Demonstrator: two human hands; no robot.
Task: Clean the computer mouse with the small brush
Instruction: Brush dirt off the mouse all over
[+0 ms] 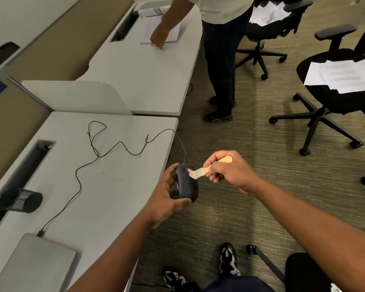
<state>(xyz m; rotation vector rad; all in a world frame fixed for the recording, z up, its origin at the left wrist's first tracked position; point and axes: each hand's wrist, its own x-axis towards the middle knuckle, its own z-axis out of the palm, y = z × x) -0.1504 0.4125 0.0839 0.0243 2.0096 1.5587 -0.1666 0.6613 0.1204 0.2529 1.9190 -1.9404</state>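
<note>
At lower centre of the frame, just off the desk edge, the black wired mouse is gripped by the left hand. The small wooden-handled brush is pinched by the right hand, bristles apparently touching the mouse's upper end. The mouse is judged light, rigid and smooth; it is best held by its sides, the cable left slack.

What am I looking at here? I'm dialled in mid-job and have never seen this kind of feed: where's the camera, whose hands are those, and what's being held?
There is no machine: one wide-angle camera sits on a person's head, looking forward and down at their own two hands. The left hand grips a dark computer mouse, held off the desk edge over the carpet. The right hand holds a small wooden-handled brush with its bristles on the mouse. The mouse's cable trails across the white desk to a closed laptop. A black mesh cup lies on its side there. Another person stands at the next desk, handling papers.
</note>
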